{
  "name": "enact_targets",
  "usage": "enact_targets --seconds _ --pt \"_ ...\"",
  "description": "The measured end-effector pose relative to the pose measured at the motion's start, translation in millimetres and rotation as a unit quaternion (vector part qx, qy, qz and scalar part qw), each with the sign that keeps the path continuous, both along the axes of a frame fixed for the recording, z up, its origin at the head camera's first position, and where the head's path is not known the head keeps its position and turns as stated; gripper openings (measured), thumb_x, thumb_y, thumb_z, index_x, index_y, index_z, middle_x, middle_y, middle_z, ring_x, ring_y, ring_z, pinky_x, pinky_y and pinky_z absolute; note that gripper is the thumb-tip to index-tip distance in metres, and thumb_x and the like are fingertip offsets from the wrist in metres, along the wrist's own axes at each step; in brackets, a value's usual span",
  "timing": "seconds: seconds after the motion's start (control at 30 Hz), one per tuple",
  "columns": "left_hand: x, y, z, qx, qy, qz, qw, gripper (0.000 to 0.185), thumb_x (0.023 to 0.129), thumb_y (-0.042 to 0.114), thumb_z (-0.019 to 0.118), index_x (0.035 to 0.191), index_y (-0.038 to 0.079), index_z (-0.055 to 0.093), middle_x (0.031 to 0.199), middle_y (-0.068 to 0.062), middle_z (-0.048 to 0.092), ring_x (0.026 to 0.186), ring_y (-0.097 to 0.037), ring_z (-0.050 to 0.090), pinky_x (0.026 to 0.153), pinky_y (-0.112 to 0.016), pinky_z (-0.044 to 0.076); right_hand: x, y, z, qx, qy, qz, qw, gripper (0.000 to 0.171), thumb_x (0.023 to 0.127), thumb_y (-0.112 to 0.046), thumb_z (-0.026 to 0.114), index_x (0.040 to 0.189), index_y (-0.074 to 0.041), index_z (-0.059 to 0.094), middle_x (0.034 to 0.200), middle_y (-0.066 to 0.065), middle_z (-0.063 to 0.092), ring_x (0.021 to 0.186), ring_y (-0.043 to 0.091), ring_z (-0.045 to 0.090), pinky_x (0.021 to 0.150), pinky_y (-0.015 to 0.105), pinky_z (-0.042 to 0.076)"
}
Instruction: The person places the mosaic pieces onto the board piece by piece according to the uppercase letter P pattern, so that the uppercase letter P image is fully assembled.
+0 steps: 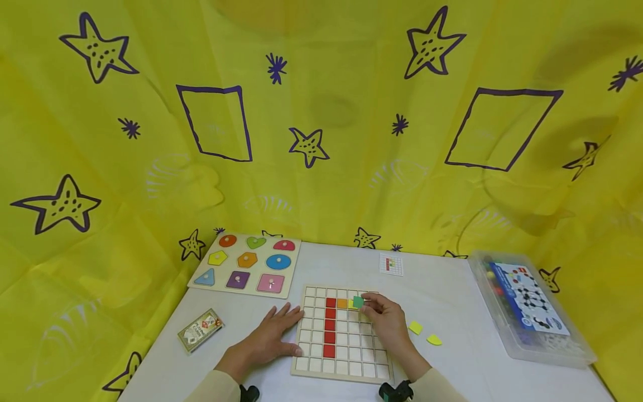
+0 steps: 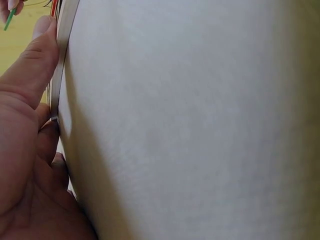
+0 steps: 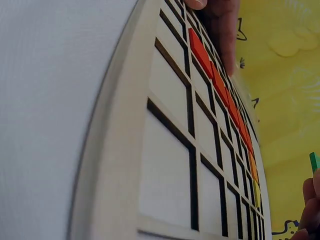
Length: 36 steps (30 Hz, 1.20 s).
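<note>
A wooden grid board [image 1: 342, 377] lies flat on the table. One of its columns holds several red square tiles [image 1: 329, 324], with an orange tile [image 1: 342, 304] and a yellow tile [image 1: 351, 304] beside the top one. Between thumb and fingertips my right hand [image 1: 387, 324] pinches a green square tile [image 1: 358, 302] above the board's upper right part; that tile also shows in the right wrist view. My left hand [image 1: 268, 338] lies with spread fingers at the board's left edge, its thumb [image 2: 37, 60] touching the rim in the left wrist view.
Right of the board lie loose yellow pieces [image 1: 415, 328]. A small pattern card [image 1: 391, 264] is behind it. A shape puzzle [image 1: 278, 290] stands back left, a card box [image 1: 200, 330] at left, and a clear plastic case [image 1: 532, 307] at right. A yellow curtain [image 1: 321, 190] hangs behind.
</note>
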State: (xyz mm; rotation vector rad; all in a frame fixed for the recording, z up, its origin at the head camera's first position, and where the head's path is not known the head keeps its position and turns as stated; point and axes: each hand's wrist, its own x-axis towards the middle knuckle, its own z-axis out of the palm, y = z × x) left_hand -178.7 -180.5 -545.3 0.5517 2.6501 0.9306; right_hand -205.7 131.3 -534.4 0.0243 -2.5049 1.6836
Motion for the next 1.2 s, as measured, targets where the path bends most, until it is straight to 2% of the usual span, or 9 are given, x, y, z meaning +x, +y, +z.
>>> enact_targets --seconds 0.3,0.57,0.77,1.03,1.2 --pt "0.4 1.1 -0.3 0.0 0.0 0.001 1.0 0.091 0.086 0.046 0.084 0.161 0.013 0.045 0.17 -0.007 0.039 0.163 -0.037 0.019 0.133 -0.062 0.005 8.1 -14.3 -10.6 0.034 -0.019 0.052 0.998 0.02 0.091 0.0 0.078 0.11 -0.007 0.08 0.092 0.001 0.073 0.084 0.012 0.059 0.069 0.019 0.052" --pt "0.1 -0.2 -1.6 0.0 0.005 0.001 1.0 0.09 0.086 0.048 0.083 0.161 0.014 0.045 0.17 -0.007 0.039 0.163 -0.038 0.019 0.133 -0.062 0.005 13.2 -19.5 -15.3 0.098 -0.004 0.093 0.991 0.019 0.087 -0.004 0.083 0.105 -0.008 0.08 0.088 -0.002 0.071 0.081 0.011 0.056 0.067 0.02 0.048" --pt "-0.2 -0.3 -1.5 0.002 0.005 0.0 1.0 0.09 0.087 0.048 0.083 0.161 0.013 0.045 0.17 -0.007 0.039 0.163 -0.038 0.019 0.133 -0.062 0.005 15.4 -21.5 -15.2 0.126 0.014 0.1 0.987 0.017 0.087 -0.005 0.083 0.103 -0.008 0.081 0.089 -0.003 0.073 0.085 0.011 0.06 0.072 0.023 0.051" --pt "0.0 0.3 -1.9 0.0 0.002 0.004 1.0 0.09 0.086 0.047 0.083 0.161 0.014 0.045 0.17 -0.007 0.039 0.163 -0.038 0.018 0.132 -0.063 0.005 14.7 -23.0 -17.4 0.174 0.041 0.107 0.978 0.018 0.084 -0.007 0.085 0.101 -0.01 0.082 0.087 -0.006 0.074 0.084 0.009 0.061 0.073 0.025 0.052" --pt "0.1 0.7 -1.8 0.0 0.002 0.002 1.0 0.091 0.087 0.047 0.083 0.161 0.013 0.045 0.17 -0.007 0.039 0.163 -0.038 0.018 0.133 -0.062 0.004 15.9 -23.7 -17.3 0.184 0.046 0.104 0.976 0.019 0.083 -0.008 0.086 0.102 -0.011 0.083 0.088 -0.007 0.074 0.086 0.01 0.061 0.075 0.028 0.052"
